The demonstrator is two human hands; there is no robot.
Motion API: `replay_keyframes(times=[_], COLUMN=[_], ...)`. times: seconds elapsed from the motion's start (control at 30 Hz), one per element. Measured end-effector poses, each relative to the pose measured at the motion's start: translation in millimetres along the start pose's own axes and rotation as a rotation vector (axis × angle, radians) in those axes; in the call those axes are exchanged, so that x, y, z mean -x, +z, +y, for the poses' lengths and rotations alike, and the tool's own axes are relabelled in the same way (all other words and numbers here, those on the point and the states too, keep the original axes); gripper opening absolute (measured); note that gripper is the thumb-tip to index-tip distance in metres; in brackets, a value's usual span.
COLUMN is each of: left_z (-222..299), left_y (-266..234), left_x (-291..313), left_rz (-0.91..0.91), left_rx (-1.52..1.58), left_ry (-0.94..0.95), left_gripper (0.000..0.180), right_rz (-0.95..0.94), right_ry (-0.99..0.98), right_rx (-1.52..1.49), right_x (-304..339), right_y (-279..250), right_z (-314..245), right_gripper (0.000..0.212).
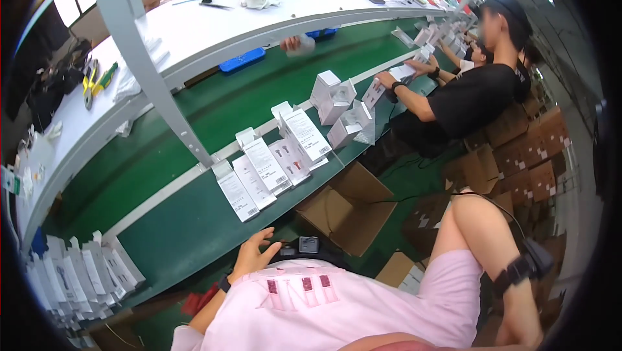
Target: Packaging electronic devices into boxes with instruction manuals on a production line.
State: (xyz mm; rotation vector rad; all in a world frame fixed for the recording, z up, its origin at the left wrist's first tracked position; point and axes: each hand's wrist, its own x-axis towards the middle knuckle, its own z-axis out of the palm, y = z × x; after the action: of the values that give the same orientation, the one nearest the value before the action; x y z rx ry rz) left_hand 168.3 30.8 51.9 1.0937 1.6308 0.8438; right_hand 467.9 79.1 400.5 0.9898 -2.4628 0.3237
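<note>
My left hand is held in front of my body by the bench edge, fingers apart, with nothing in it. A small black device with a grey square face sits at my waist beside it. My right arm is bent, and my right hand is at the lower right rim, its fingers not showing clearly. Nearest to my left hand on the bench stand several white printed cartons, leaning side by side, some with top flaps up. Farther right are white cartons with open flaps.
The green bench runs diagonally under a white shelf. More white cartons stand in rows at far left. An open brown box is below the bench edge. A co-worker handles a carton to the right. A metal post rises from the bench.
</note>
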Motion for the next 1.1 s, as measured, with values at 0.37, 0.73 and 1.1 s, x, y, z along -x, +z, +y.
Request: replay_keyframes(times=[0.37, 0.73, 1.1], left_z=[-11.1, -54.0, 174.9], left_y=[-22.3, -77.3, -139.5], left_x=[10.6, 54.4, -143.7], left_rz=[0.218, 0.242, -0.314], left_rx=[0.036, 0.183, -0.143], left_ry=[0.075, -0.044, 0.781], left_gripper=[0.046, 0.045, 0.042], right_rz=[0.835, 0.609, 1.069], right_ry=[1.651, 1.372, 1.679], right_rx=[-1.296, -1.513, -1.091], right_x=[105.6, 20.3, 36.3], right_y=[212.1, 278.0, 271.5], right_z=[120.3, 215.3, 192.8], right_gripper=[0.023, 0.022, 0.023])
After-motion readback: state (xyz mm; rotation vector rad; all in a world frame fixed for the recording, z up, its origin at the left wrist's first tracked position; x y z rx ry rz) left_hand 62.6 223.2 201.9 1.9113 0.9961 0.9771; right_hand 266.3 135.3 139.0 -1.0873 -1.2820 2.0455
